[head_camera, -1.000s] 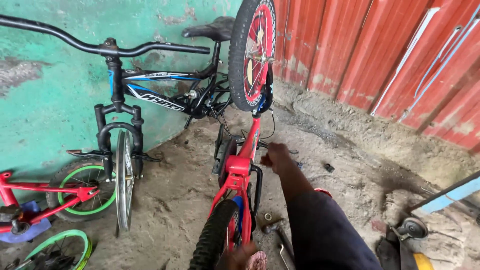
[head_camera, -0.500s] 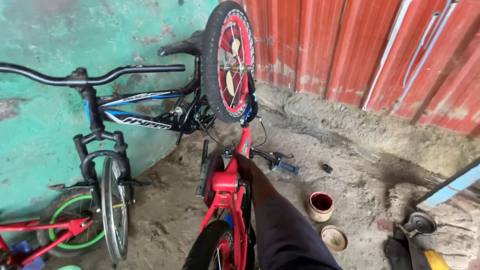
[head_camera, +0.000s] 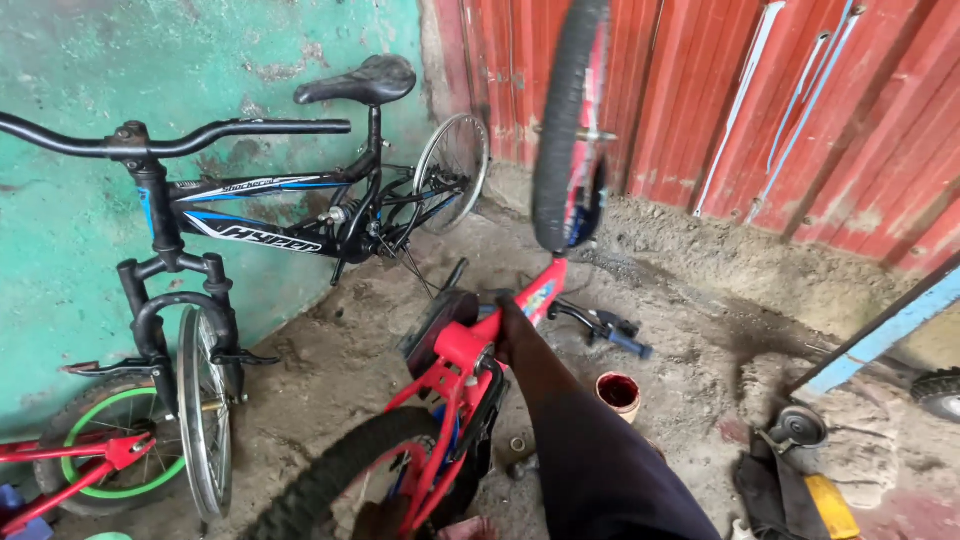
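- Red kid's bike (head_camera: 470, 370), upside down on the dirt floor (head_camera: 330, 370), sits centre frame. Its front tyre (head_camera: 565, 130) stands up high against the red metal wall (head_camera: 800, 110); its rear tyre (head_camera: 340, 470) is low at the bottom edge.
- Change vs a sec ago: view has swung right and lifted. Front tyre now reads edge-on and blurred, where its red disc faced the camera before. Prob. turning or swinging, can't say which.
- Right hand (head_camera: 508, 325), dark sleeve, has slid down the frame; it now rests at the crank area, just beside the pedal (head_camera: 435, 325). Fingers hidden behind the frame, so grip can't be told.
- Left hand (head_camera: 375, 520) only just shows at the bottom edge near rear tyre. Fingers cut off, state unknown.
- Black bike (head_camera: 270, 235) leans on the green wall (head_camera: 70, 270), apart from the red one. Its position is unchanged; it only shifted in frame w/ the head move.
- Small bike w/ green rim (head_camera: 110, 450) at lower left, partly out of frame.
- Red-filled tin (head_camera: 618, 392) on the floor, right of the arm, near but not touching. Handlebar grip (head_camera: 625, 340) lies just beyond it.
- Judgement: work centre has moved from the front end to the crank/pedal zone; the bike is steadied, not lifted.
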